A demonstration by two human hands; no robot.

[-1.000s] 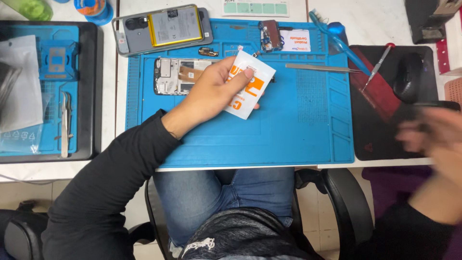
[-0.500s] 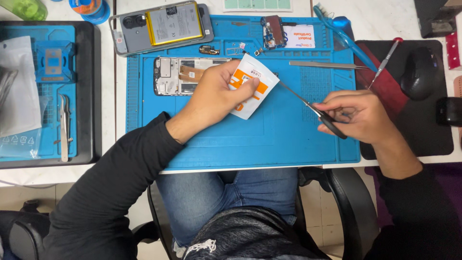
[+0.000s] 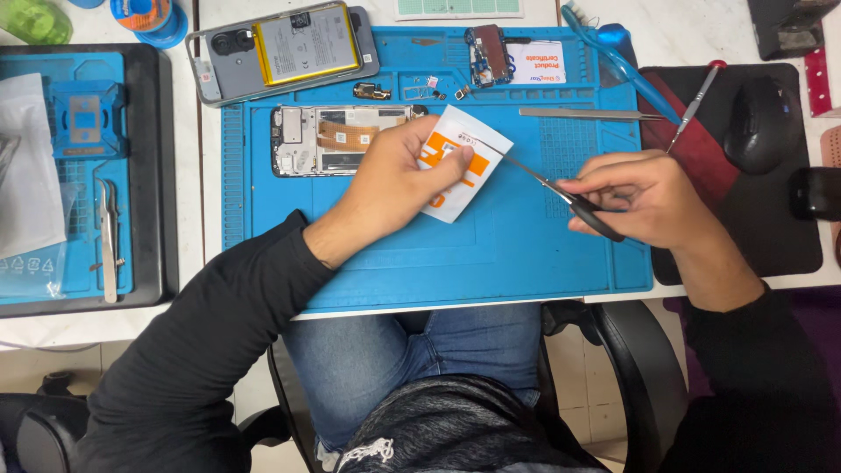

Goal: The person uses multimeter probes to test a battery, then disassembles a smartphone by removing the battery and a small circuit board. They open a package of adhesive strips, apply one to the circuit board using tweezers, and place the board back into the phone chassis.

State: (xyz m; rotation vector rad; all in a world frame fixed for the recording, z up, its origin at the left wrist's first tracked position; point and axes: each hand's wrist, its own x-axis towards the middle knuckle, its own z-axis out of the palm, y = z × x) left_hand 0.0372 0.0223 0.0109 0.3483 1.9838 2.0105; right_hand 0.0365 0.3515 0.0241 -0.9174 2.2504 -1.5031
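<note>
White-orange sachet (image 3: 462,163) pinched in L hand (image 3: 394,188), scissors (image 3: 561,191) gripped in R hand (image 3: 635,194) at its top edge, bare mat (image 3: 491,254) below.

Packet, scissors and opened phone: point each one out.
Packet (image 3: 455,188), head view, on its orange-and-white face below the left hand's fingers.
Scissors (image 3: 534,177), head view, on the blades between packet and right hand.
Opened phone (image 3: 337,138), head view, on the exposed inside of its frame.

White marble-look tabletop (image 3: 613,13) along the top edge, black swivel chair (image 3: 648,377) at lower centre, beige tiled floor (image 3: 35,363) at lower left
</note>
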